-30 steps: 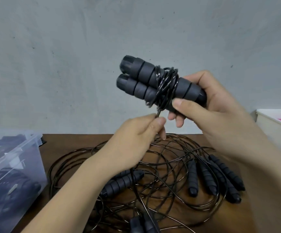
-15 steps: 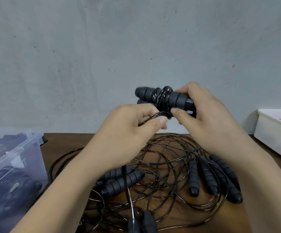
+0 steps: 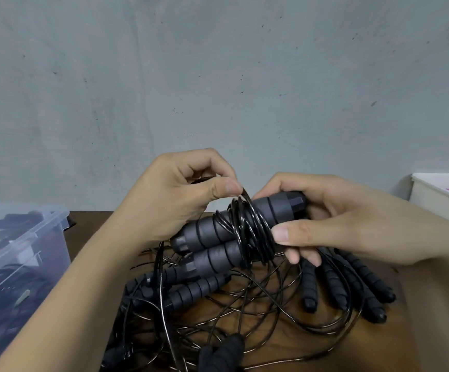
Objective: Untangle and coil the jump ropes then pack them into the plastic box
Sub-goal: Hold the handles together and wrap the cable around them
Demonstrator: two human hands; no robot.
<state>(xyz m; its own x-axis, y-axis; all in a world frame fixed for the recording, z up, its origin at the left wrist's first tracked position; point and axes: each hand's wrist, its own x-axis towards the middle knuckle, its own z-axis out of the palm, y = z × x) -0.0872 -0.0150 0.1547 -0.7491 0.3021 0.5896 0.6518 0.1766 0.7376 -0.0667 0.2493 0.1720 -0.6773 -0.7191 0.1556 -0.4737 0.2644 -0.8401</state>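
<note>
My right hand (image 3: 347, 226) grips a pair of dark grey jump rope handles (image 3: 212, 237) held side by side, thumb pressed on the black cord (image 3: 250, 229) wound round their middle. My left hand (image 3: 180, 194) pinches the free end of that cord between thumb and fingers just above the wraps. Below the hands lies a tangled pile of black ropes (image 3: 234, 307) with several more handles on the brown table (image 3: 379, 342). The clear plastic box (image 3: 16, 253) stands at the left with dark coiled ropes inside.
A white bin (image 3: 440, 197) with something pink in it sits at the right edge. A grey wall closes the back of the table. Loose handles (image 3: 352, 288) fan out under my right wrist.
The handle bundle has come down from chest height to just above the pile and turned its ends toward the lower left. My left hand moved from below the wraps to above them.
</note>
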